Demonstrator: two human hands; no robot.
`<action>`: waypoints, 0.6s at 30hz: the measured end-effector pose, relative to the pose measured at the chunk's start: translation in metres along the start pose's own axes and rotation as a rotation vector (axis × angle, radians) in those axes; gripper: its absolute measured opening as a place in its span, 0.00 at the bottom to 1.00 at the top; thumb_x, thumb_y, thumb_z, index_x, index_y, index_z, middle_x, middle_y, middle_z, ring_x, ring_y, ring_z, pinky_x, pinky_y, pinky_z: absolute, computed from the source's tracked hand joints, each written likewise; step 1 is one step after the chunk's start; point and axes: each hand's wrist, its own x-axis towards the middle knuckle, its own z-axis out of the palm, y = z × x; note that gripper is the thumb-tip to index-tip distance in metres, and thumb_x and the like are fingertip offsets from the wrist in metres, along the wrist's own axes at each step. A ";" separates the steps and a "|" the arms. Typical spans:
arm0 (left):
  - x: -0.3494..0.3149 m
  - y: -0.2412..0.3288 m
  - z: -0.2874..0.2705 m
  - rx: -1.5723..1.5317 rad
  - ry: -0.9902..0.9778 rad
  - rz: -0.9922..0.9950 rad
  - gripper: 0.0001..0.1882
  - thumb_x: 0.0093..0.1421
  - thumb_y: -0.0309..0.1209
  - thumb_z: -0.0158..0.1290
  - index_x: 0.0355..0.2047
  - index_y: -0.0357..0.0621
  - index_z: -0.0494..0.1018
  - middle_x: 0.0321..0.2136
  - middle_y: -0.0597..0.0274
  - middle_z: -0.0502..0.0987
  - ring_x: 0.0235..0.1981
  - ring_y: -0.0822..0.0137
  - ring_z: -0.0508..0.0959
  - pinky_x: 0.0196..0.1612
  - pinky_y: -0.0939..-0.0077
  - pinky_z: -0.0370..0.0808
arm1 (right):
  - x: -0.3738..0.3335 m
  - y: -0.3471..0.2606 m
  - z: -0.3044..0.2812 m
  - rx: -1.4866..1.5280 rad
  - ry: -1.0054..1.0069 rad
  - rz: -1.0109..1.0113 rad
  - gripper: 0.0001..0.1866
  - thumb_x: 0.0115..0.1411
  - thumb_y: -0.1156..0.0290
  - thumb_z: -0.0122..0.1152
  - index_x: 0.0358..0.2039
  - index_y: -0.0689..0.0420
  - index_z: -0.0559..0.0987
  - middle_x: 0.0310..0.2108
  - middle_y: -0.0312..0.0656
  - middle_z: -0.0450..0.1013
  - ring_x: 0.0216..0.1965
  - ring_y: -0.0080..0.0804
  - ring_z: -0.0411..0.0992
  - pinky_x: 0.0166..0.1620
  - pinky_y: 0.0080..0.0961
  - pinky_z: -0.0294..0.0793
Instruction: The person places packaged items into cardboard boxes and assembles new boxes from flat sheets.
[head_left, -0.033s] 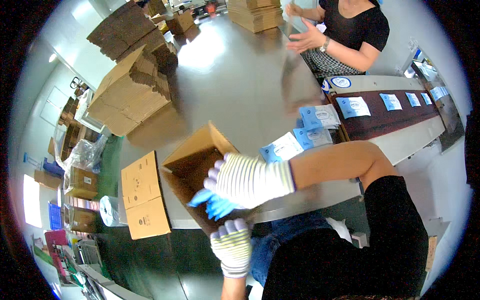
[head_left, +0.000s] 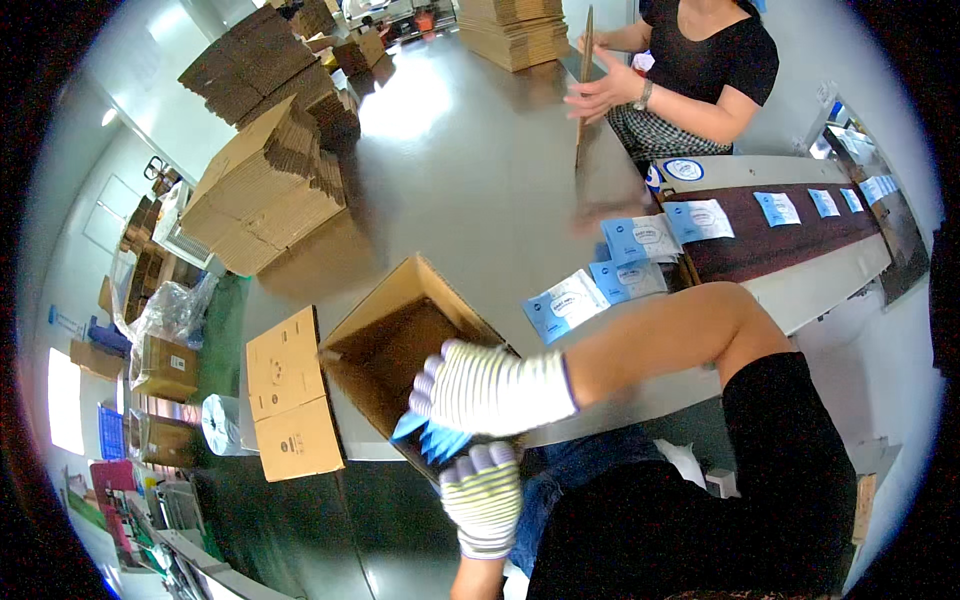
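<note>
My right hand [head_left: 490, 390], in a white striped glove, reaches across the near end of an open cardboard box [head_left: 385, 345]. It grips several blue soft packets [head_left: 436, 438], held on edge inside the box. The glove hides their upper parts. My left hand [head_left: 482, 500], gloved alike, has its fingers bent over the box's near edge, close to the packets. Right of the box, a few blue-and-white packets [head_left: 566, 304] lie overlapping on the metal table [head_left: 455, 190].
A flat folded carton [head_left: 290, 385] lies left of the box. Stacks of flattened cartons [head_left: 265, 195] stand farther back. On the right, a conveyor belt [head_left: 745, 250] carries spaced packets towards the table. Across the table, a co-worker [head_left: 705, 60] holds a cardboard sheet [head_left: 584, 90].
My right hand and the blue packets have shifted slightly down into the box. My left hand has moved a little to the right along the near edge. The co-worker's cardboard sheet has moved.
</note>
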 end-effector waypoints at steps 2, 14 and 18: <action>0.003 0.020 -0.004 -0.001 0.011 0.003 0.07 0.53 0.37 0.50 0.23 0.54 0.65 0.19 0.69 0.64 0.20 0.70 0.67 0.24 0.70 0.61 | 0.000 -0.032 0.052 -0.043 -0.043 -0.056 0.20 0.53 0.59 0.52 0.42 0.58 0.74 0.39 0.45 0.71 0.42 0.39 0.69 0.37 0.41 0.69; -0.008 -0.021 0.011 -0.065 0.044 -0.014 0.10 0.50 0.40 0.53 0.22 0.52 0.66 0.19 0.67 0.66 0.21 0.66 0.69 0.24 0.68 0.64 | -0.101 0.199 -0.028 0.191 0.087 0.292 0.25 0.57 0.56 0.58 0.50 0.59 0.71 0.46 0.55 0.71 0.47 0.50 0.71 0.50 0.41 0.70; -0.007 -0.020 0.021 0.004 0.023 0.058 0.11 0.45 0.42 0.56 0.21 0.54 0.66 0.20 0.68 0.68 0.22 0.66 0.71 0.25 0.68 0.65 | -0.176 0.272 -0.002 -0.031 -0.722 0.715 0.34 0.44 0.59 0.70 0.50 0.63 0.72 0.47 0.54 0.72 0.49 0.44 0.72 0.50 0.38 0.71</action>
